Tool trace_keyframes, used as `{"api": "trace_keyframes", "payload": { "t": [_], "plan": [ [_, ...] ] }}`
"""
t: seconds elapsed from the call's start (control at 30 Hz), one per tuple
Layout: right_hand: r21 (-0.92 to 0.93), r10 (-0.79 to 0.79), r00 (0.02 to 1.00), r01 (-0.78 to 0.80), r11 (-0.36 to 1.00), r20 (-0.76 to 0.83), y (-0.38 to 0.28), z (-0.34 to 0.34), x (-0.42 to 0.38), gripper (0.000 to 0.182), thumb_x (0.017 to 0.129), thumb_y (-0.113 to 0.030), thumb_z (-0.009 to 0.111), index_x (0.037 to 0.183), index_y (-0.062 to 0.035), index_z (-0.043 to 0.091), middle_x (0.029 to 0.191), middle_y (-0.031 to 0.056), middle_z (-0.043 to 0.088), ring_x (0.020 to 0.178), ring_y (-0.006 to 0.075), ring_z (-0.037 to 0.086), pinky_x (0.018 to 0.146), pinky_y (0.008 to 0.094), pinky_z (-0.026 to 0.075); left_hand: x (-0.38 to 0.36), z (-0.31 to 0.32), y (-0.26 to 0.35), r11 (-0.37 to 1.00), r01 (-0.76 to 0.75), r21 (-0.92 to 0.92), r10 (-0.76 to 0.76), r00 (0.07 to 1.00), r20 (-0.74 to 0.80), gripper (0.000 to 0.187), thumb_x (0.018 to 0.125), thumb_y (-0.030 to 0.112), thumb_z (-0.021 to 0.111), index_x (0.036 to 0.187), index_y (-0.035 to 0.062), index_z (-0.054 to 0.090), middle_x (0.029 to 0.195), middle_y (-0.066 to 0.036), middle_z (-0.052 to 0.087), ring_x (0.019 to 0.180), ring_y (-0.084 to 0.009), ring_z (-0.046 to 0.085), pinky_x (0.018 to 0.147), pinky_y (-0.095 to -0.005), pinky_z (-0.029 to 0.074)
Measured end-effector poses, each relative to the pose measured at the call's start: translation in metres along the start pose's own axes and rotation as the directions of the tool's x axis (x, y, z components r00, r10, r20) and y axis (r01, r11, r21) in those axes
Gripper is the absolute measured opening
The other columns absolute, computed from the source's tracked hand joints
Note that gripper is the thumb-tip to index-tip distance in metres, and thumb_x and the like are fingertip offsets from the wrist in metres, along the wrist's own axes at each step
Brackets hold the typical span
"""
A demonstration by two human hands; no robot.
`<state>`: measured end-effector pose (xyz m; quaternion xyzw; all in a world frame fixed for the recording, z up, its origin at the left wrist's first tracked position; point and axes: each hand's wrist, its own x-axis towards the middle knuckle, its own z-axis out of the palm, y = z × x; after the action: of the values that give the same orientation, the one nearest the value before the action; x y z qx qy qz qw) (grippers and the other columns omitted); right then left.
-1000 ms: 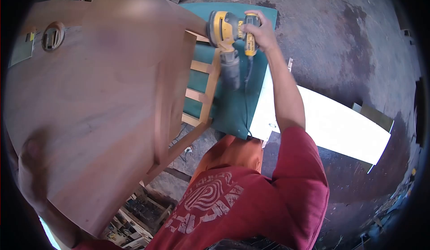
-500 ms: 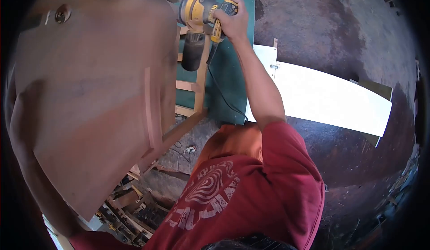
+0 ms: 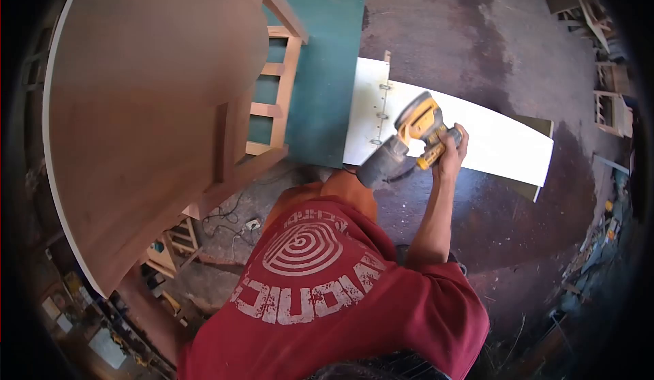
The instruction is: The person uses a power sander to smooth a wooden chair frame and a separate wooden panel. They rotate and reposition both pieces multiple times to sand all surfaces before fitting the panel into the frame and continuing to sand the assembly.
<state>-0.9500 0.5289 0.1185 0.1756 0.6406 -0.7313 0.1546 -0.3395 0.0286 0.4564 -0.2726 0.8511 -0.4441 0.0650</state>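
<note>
My right hand [image 3: 452, 154] is wrapped round the handle of a yellow and black random orbital sander [image 3: 424, 122]. Its round pad faces up and to the left, apart from any surface, and a dark dust canister [image 3: 381, 164] juts down to the left. To the left stands a large brown wooden panel [image 3: 150, 121] with a curved outline and wooden strips fixed to its near face. My left arm [image 3: 151, 315] reaches up behind the lower edge of this panel, which hides my left hand.
A slatted wooden frame [image 3: 277, 107] adjoins the panel over a green board [image 3: 320, 73]. Under the sander lies a long white board [image 3: 490, 131] with metal hinges. Cables [image 3: 228, 220] lie on the floor, and wooden pieces [image 3: 613, 100] stand at the far right.
My right hand has carried the sander away from the panel, right and down, over the white board. The left hand and forearm have gone out of sight behind the panel, which appears tilted differently.
</note>
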Motion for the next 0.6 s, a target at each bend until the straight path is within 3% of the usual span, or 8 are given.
{"api": "trace_keyframes", "payload": {
  "t": [0.1,0.17,0.23,0.3,0.37,0.43,0.5,0.6],
  "plan": [
    [-0.237,-0.171,0.979,0.142,0.961,-0.107,-0.010,-0.047,-0.040,0.055,0.081,-0.009,0.076,0.131,0.0012,0.056,0.103,0.0109,0.061,0.090,0.0184,0.061,0.080,0.0333,0.053,0.086,-0.109,0.196,0.426,0.007,-0.905,-0.088,0.996,-0.033,0.063,0.099,0.040,0.063,0.150,0.0054,0.047,0.149,-0.013,0.050,0.137,-0.0268,0.048,0.113,-0.0456,0.040],
    [-0.366,-0.245,0.958,0.178,0.913,-0.148,-0.020,-0.059,-0.071,0.053,0.081,-0.012,0.077,0.129,0.0029,0.059,0.109,0.0132,0.062,0.096,0.0208,0.061,0.086,0.0346,0.052,0.079,-0.119,0.220,-0.289,-0.060,-0.956,-0.139,0.990,-0.020,0.054,0.098,0.027,0.071,0.144,0.0053,0.053,0.145,-0.012,0.054,0.133,-0.0225,0.051,0.110,-0.0442,0.043],
    [-0.505,-0.351,0.919,0.219,0.835,-0.181,-0.022,-0.064,-0.092,0.053,0.081,-0.013,0.077,0.129,0.0034,0.060,0.113,0.0143,0.063,0.100,0.0228,0.061,0.089,0.0356,0.052,0.113,-0.120,0.232,-0.191,0.099,-0.977,-0.009,0.995,0.103,0.045,0.093,0.019,0.077,0.133,0.0036,0.063,0.124,-0.010,0.067,0.114,-0.0221,0.063,0.100,-0.0410,0.049],
    [-0.668,-0.487,0.847,0.236,0.706,-0.215,-0.016,-0.063,-0.126,0.055,0.080,-0.014,0.080,0.129,0.0041,0.061,0.122,0.0166,0.063,0.111,0.0277,0.061,0.097,0.0381,0.050,0.141,-0.131,0.239,-0.542,0.217,-0.812,-0.049,0.956,0.288,0.032,0.093,0.016,0.077,0.120,0.0019,0.069,0.106,-0.007,0.072,0.097,-0.0210,0.067,0.089,-0.0391,0.052],
    [-0.612,-0.489,0.833,0.249,0.750,-0.261,-0.005,-0.064,-0.160,0.056,0.079,-0.015,0.082,0.129,0.0014,0.062,0.120,0.0143,0.064,0.106,0.0244,0.063,0.089,0.0370,0.056,0.164,-0.105,0.250,-0.286,-0.375,-0.882,-0.430,0.873,-0.231,0.043,0.091,0.010,0.076,0.132,0.0005,0.065,0.108,-0.012,0.073,0.100,-0.0236,0.070,0.088,-0.0376,0.054],
    [-0.423,-0.421,0.864,0.284,0.861,-0.276,-0.003,-0.062,-0.187,0.052,0.082,-0.006,0.078,0.129,0.0008,0.058,0.116,0.0140,0.062,0.099,0.0248,0.066,0.084,0.0392,0.059,0.183,-0.123,0.253,-0.672,-0.330,-0.662,-0.455,0.890,0.018,0.056,0.088,0.007,0.077,0.140,-0.0005,0.059,0.116,-0.017,0.074,0.104,-0.0260,0.073,0.089,-0.0359,0.056],
    [-0.426,-0.432,0.865,0.300,0.853,-0.257,-0.001,-0.074,-0.213,0.051,0.083,-0.005,0.077,0.130,0.0006,0.056,0.115,0.0138,0.062,0.097,0.0242,0.066,0.081,0.0382,0.059,0.189,-0.114,0.248,-0.414,-0.384,-0.825,-0.508,0.850,-0.141,0.065,0.085,0.004,0.076,0.146,-0.0010,0.055,0.124,-0.020,0.073,0.108,-0.0250,0.074,0.089,-0.0336,0.056],
    [-0.490,-0.400,0.855,0.207,0.847,-0.329,0.003,-0.072,-0.241,0.052,0.082,-0.008,0.078,0.130,0.0004,0.058,0.112,0.0116,0.063,0.096,0.0219,0.065,0.081,0.0367,0.057,0.202,-0.115,0.246,-0.468,-0.334,-0.818,-0.489,0.869,-0.075,0.061,0.084,0.004,0.075,0.142,-0.0020,0.058,0.120,-0.016,0.075,0.101,-0.0196,0.074,0.085,-0.0318,0.057]
  ]
}}
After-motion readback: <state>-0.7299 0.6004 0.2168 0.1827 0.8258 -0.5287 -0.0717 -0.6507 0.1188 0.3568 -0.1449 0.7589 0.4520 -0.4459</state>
